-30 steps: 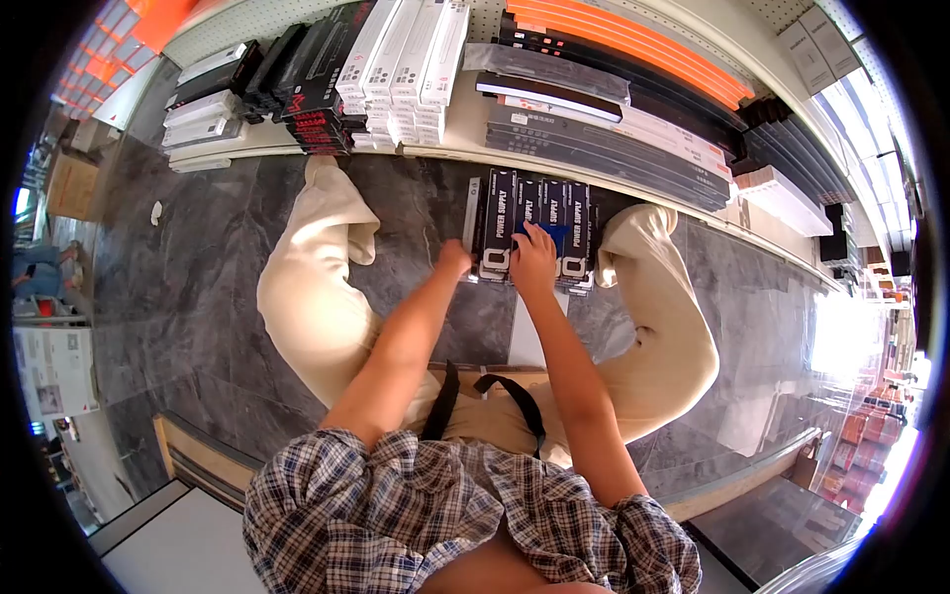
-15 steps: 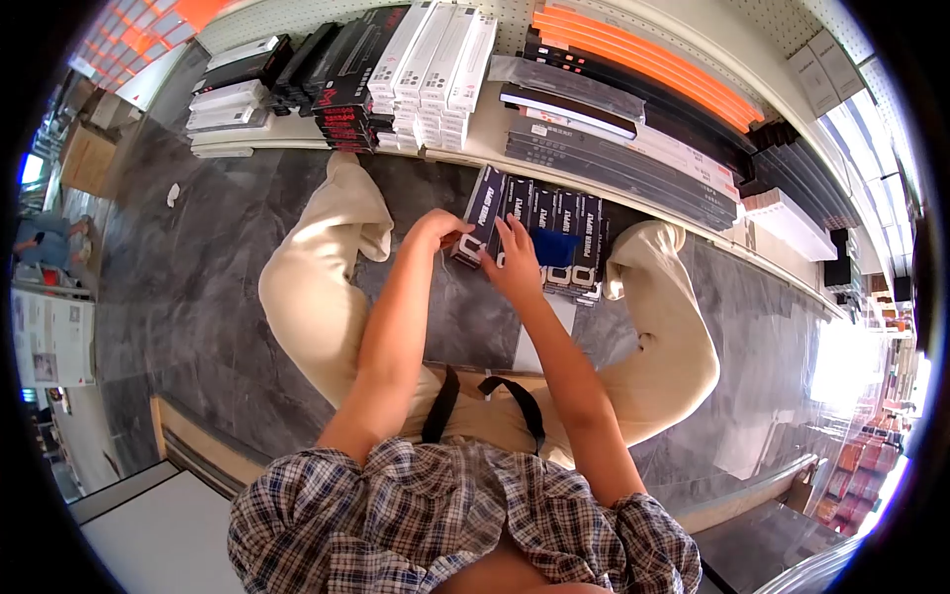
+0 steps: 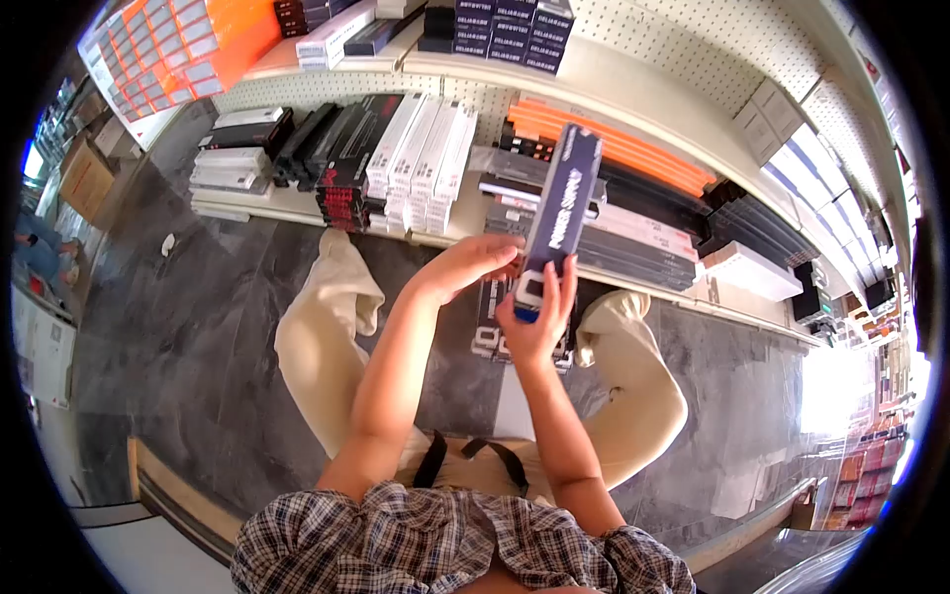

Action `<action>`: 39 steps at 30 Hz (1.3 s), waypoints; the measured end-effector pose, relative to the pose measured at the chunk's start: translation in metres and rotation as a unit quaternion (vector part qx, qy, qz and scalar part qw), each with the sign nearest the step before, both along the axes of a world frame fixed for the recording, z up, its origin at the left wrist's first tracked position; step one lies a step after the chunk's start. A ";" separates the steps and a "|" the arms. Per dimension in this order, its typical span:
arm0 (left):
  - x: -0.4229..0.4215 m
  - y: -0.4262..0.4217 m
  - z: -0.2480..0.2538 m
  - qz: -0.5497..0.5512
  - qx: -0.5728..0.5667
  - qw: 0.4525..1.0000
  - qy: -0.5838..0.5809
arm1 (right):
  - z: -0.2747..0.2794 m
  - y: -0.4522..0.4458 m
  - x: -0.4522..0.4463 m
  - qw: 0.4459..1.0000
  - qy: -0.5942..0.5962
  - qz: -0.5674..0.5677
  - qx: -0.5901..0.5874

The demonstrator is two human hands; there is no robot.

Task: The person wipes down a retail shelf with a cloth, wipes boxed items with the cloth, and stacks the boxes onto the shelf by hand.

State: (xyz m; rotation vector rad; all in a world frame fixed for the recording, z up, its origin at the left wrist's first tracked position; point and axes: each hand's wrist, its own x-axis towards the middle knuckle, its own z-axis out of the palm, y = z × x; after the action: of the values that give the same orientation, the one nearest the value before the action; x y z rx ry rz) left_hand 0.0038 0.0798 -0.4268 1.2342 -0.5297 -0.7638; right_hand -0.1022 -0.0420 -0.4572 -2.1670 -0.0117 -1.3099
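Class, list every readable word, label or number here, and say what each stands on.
"POWER SUPPLY": on the held box.
Too small or blurred to read: print on the upper-shelf boxes, white boxes, black boxes and floor boxes.

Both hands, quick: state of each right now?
Left hand: beside the power supply box; grip can't be told.
Right hand: holding that box's lower end.

From afar I see cartons [image 3: 230,170] on the left end of the lower shelf [image 3: 462,220], packages [image 3: 638,254] along its front edge farther right. Before that edge, boxes [image 3: 488,327] rest on the floor [image 3: 198,327] (the right hand [image 3: 539,317] has the held box [image 3: 564,203] above them). Packs [image 3: 497,30] stand behind the upper shelf's [image 3: 638,84] front edge.
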 end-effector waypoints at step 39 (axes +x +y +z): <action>0.027 -0.041 -0.286 0.179 0.332 0.926 -0.007 | -0.188 -0.081 0.007 0.949 0.315 -0.004 -0.002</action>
State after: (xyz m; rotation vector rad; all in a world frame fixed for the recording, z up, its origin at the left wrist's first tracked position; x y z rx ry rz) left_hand 0.0305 0.0391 -0.7129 1.9016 -0.0283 -0.6356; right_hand -0.0950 -0.1229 -0.6448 -2.4933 0.2477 -0.5684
